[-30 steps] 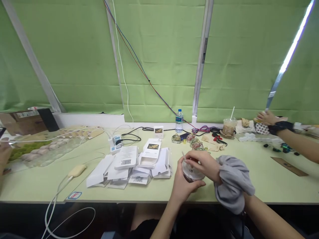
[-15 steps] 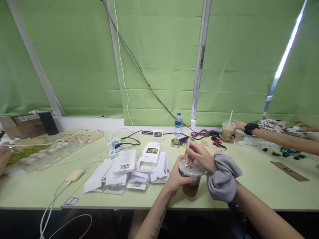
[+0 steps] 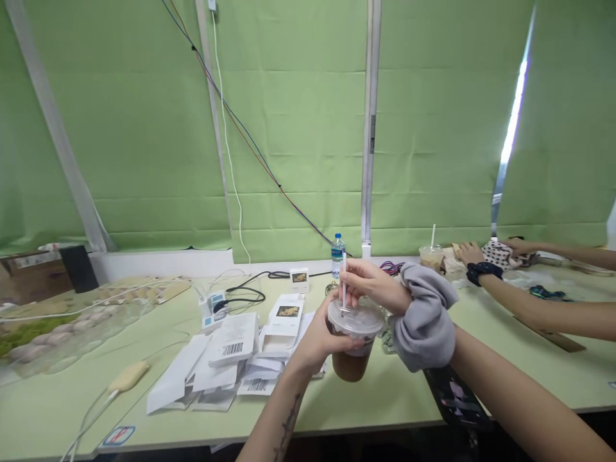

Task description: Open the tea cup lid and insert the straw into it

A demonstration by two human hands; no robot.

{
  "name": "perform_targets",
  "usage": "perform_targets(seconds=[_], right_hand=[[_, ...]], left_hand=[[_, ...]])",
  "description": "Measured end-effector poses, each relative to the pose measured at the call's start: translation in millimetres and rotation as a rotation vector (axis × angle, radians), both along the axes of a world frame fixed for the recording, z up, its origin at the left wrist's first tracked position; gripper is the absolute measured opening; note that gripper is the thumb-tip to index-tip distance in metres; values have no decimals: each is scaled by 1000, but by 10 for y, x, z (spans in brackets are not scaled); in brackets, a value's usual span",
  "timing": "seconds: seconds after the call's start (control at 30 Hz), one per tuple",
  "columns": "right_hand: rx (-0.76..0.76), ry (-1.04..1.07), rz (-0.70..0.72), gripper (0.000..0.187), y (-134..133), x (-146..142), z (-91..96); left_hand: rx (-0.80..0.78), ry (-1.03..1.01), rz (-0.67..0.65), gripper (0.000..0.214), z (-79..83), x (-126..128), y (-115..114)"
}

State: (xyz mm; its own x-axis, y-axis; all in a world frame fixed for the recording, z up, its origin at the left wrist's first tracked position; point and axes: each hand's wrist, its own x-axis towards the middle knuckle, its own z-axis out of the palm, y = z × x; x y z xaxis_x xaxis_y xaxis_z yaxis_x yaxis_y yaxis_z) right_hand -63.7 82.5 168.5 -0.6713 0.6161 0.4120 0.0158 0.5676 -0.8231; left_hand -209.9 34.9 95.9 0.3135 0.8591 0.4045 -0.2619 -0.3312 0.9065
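Note:
A clear lidded plastic cup point(image 3: 353, 359) with a brown drink is in my left hand point(image 3: 315, 337), whose fingers wrap round its upper side. Above the lid, my right hand point(image 3: 373, 285) pinches a pale straw point(image 3: 344, 292) that stands upright at the lid; how far it goes in I cannot tell. A grey scrunchie point(image 3: 426, 321) sits round my right wrist. Below that wrist a dark phone point(image 3: 455, 398) shows at the table edge. Left of the cup lies a pile of white cardboard boxes point(image 3: 233, 343), some with barcodes.
A water bottle point(image 3: 338, 253) and a small white box point(image 3: 299, 280) stand at the back. At left are egg trays point(image 3: 72, 317) and a brown carton point(image 3: 33, 276). A white charger point(image 3: 129, 376) lies near the front. A co-worker's arms point(image 3: 543, 305) reach in from the right, near another drink cup point(image 3: 432, 256).
The cup and both my hands appear higher above the table, and the phone has come into view. At right, the co-worker's hands have moved to the spotted cloth.

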Motion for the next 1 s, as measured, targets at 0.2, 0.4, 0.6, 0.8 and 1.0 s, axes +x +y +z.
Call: perform_targets(seconds=[0.2,0.4,0.6,0.8,1.0], right_hand=[[97,172,61,27,-113,52,-64],[251,-84,17,23,-104,-41,59],[-57,98,32,27,-2,-52,-20],[234,71,15,20,-217,49,-19],[427,-213,-120,21,-314,-15,90]], left_hand=[[10,-13,56,74,-53,-64,-12],[-55,0,1,69,-78,-35,23],[-41,38,25,79,7,-56,-9],[34,199,215,74,65,-79,-89],[-40,187,120,63,-11,-30,-74]])
